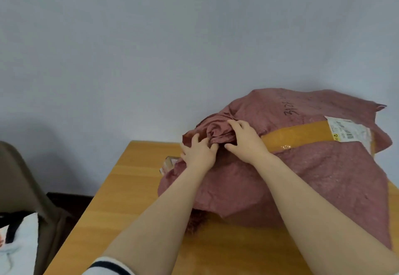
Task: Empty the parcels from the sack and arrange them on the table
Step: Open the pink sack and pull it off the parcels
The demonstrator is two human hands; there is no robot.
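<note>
– So where are we with it?

– Right at the opening step, I'd say. The sack [323,177] lies on its side on the table [129,188], full and bulging, with its gathered mouth turned toward the table's far left corner. Both hands are on that mouth.

– Holding it how?

– The right hand [246,143] has its fingers curled over the bunched neck and the thumb tucked under, so it grips the cloth. The left hand [198,153] sits just beside it, fingers bent into the folds, gripping too.

– Any parcels out?

– None that I can name. A pale glossy corner [170,162] pokes out at the sack's left edge, touching the cloth, but I can't tell what it is. A band of yellow tape [302,136] runs round the sack's body to a printed label [345,132], well away from the mouth.

– And next?

– My guess: the neck needs working loose and spreading wide, the two hands pulling apart. Then the closed end on the right wants lifting so the load slides toward the bare wood on the left, slowly, since the edge is near
</note>
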